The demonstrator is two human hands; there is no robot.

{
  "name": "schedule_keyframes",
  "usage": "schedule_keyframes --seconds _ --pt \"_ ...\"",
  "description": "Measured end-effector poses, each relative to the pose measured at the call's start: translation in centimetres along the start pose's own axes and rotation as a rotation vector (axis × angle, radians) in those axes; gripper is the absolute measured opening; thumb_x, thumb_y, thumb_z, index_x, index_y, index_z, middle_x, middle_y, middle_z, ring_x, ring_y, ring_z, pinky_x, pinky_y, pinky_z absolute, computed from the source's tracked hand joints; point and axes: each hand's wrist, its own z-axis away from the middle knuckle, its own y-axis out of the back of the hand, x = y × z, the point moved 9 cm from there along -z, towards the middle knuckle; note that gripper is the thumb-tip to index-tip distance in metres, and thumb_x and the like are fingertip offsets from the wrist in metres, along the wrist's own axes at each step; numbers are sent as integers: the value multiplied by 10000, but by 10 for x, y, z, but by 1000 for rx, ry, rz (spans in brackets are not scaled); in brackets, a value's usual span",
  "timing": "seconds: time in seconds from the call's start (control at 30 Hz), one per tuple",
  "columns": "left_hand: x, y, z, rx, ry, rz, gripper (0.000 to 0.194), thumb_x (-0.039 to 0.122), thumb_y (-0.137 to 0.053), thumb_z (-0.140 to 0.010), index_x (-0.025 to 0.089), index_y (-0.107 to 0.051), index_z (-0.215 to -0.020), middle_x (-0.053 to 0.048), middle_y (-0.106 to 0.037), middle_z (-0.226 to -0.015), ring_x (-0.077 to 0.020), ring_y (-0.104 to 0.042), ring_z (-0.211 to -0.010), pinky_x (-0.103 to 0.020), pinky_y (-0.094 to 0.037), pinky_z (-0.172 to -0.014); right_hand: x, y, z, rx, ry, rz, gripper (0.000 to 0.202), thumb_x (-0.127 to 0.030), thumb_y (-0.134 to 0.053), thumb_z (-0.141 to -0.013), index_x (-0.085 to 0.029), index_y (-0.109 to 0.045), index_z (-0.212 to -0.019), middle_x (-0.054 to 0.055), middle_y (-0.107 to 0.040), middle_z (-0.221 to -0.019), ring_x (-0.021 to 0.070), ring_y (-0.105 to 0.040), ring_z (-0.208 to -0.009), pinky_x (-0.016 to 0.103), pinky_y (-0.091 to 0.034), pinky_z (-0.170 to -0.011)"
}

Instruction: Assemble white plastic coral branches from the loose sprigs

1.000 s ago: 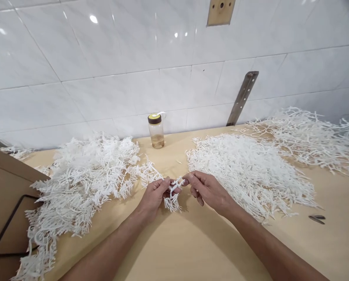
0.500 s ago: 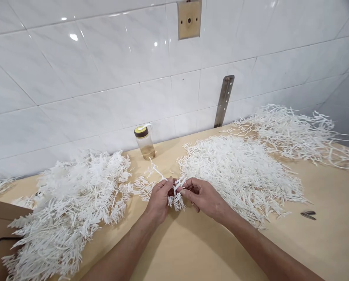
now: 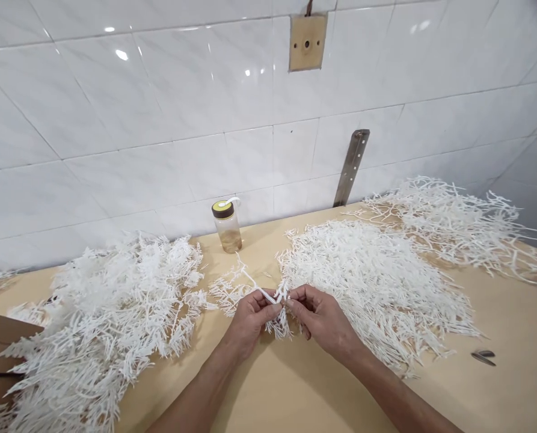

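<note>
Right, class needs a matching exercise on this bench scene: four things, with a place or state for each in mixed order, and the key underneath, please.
Column one
1. bottle
2. metal strip
3. square plate
4. white branching piece

Column two
A. high on the tiled wall
B. held between the left hand and the right hand
C. lidded, with something brownish inside
D. slanting in the picture, dotted with a line of pale spots

Pairs: 1-C, 2-D, 3-A, 4-B
</note>
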Motion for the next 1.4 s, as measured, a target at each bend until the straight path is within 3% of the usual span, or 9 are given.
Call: schedule_keyframes --seconds 0.13,0.33,0.47,0.63,0.9,1.07,1.27,1.4 --pt "-1 -1 -2 -44 -17 -92 363 412 -812 -730 132 -705 -936 -69 -679 -775 -164 -616 -687 -292 -476 -676 4 1 0 17 7 10 268 -453 -633 -876 -191 -594 -841 -55 -517 -563 91 -444 -436 222 -385 -406" --pt "0 -5 -1 -81 -28 -237 361 456 -806 -720 118 -685 -750 -26 -617 -649 -115 -531 -599 -238 -396 -588 7 -2 0 20 11 -22 289 -473 -630 -890 -189 -586 -860 -66 -493 -525 82 -438 -416 214 -378 -403" --pt "1 0 -2 -32 -19 -175 393 469 -834 -674 132 -633 -679 1 -589 -584 -101 -506 -551 -235 -398 -567 6 -1 -1 21 21 -50 317 -497 -618 -898 -181 -598 -886 -60 -508 -526 86 -460 -419 219 -407 -411" --pt "0 2 -2 -14 -3 -75 422 505 -831 -667 133 -648 -743 -30 -649 -651 -130 -574 -587 -264 -457 -607 5 2 -1 26 34 -21 340 -514 -583 -920 -176 -608 -893 -57 -499 -542 84 -461 -423 220 -405 -418" --pt "9 5 2 85 -86 -234 382 488 -757 -762 142 -621 -672 5 -591 -579 -113 -556 -536 -233 -434 -557 3 -5 2 -14 51 183 337 -512 -636 -866 -181 -626 -932 3 -609 -703 115 -528 -508 226 -445 -401" --pt "9 -2 4 30 -40 -210 389 500 -738 -776 133 -645 -684 -7 -603 -596 -119 -574 -535 -236 -448 -548 -1 -3 2 22 88 244 281 -469 -648 -858 -189 -638 -879 17 -631 -706 130 -552 -558 220 -460 -426" --pt "5 -3 4 -27 -4 -57 377 490 -740 -777 134 -651 -692 -17 -613 -616 -116 -557 -539 -249 -472 -560 -4 -4 3 13 82 230 328 -508 -599 -883 -192 -657 -949 6 -630 -692 123 -533 -490 240 -472 -419" --pt "6 -2 4 -26 -36 -68 367 482 -729 -790 141 -650 -681 -18 -621 -604 -122 -565 -538 -254 -478 -570 -7 -4 5 20 77 259 357 -517 -564 -900 -188 -670 -987 1 -631 -681 119 -531 -460 248 -476 -434"
